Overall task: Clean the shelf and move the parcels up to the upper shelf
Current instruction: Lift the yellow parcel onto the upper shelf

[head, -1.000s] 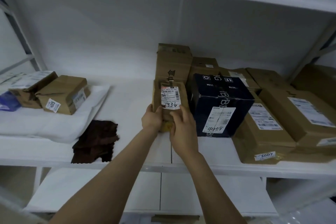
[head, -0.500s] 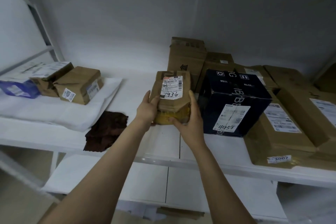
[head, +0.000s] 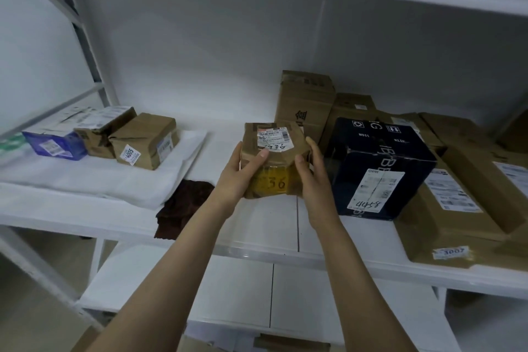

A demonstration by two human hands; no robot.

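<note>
The small brown parcel (head: 274, 137) is gripped from both sides, sealed up tight, contents unseen — left hand (head: 237, 180) and right hand (head: 314, 183) are curled round it.

Dim, soft overhead light; wide-angle bend at edges, slight blur.

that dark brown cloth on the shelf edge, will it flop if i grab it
Probably floppy: the dark brown cloth lies crumpled in folds and droops over the front edge of the shelf. Likely light, since it looks thin. A push would probably bunch it rather than slide it whole.
</note>
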